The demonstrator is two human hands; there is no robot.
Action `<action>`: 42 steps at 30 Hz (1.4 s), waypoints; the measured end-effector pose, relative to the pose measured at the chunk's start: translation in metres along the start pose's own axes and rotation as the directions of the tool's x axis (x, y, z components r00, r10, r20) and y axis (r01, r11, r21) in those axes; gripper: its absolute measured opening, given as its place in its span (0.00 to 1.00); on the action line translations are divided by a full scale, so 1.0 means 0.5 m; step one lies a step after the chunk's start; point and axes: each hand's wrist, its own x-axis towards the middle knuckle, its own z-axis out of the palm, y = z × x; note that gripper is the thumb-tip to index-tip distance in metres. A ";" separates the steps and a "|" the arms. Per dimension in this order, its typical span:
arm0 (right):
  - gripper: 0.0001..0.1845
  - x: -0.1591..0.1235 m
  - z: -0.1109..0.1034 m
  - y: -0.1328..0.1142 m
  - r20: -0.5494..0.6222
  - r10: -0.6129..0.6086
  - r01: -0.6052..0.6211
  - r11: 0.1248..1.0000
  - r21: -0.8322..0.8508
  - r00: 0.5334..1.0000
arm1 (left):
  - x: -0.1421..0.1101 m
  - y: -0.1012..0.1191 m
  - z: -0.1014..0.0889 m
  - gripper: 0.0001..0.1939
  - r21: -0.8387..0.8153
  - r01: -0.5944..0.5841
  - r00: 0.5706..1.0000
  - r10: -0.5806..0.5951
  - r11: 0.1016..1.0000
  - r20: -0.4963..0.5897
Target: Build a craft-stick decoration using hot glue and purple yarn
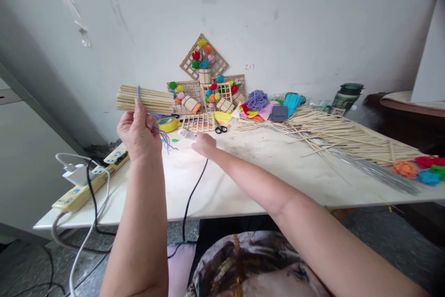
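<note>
My left hand (139,132) is raised over the left of the table, its fingers closed on a row of wooden sticks (153,98). Purple yarn (138,92) runs across the sticks near the thumb, and loose yarn ends (167,139) dangle beside the wrist. Lower and to the right, my right hand (204,145) is closed around a white glue gun (187,135), whose black cord (189,199) drops over the front edge. The glue gun points left, apart from the sticks. Just beyond it lie a small stick lattice (199,122) and black scissors (221,129).
Stick lattices with colourful flowers (204,56) lean on the wall. A yellow tape roll (168,124), purple yarn ball (256,100) and coloured felt (292,102) lie at the back. Many loose sticks (347,135) spread rightward near a bottle (346,98). A power strip (90,186) lines the left edge.
</note>
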 end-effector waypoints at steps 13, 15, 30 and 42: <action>0.14 -0.046 -0.189 0.278 -0.063 0.270 -0.056 0.411 0.910 0.961 | -0.154 -0.313 0.046 0.21 0.021 0.634 0.724 -0.603 0.773 0.334; 0.16 -0.058 -0.183 0.295 -0.035 0.277 -0.071 0.364 0.929 0.960 | -0.177 -0.339 0.049 0.21 0.096 0.682 0.654 -0.664 0.725 0.363; 0.11 -0.064 -0.159 0.320 -0.106 0.376 -0.044 0.369 0.928 0.921 | -0.185 -0.335 0.009 0.23 0.587 0.588 0.513 -0.818 0.557 0.262; 0.10 -0.065 -0.132 0.310 -0.061 0.430 -0.185 0.507 0.842 0.901 | -0.169 -0.313 -0.008 0.13 0.674 0.568 0.515 -0.843 0.473 0.157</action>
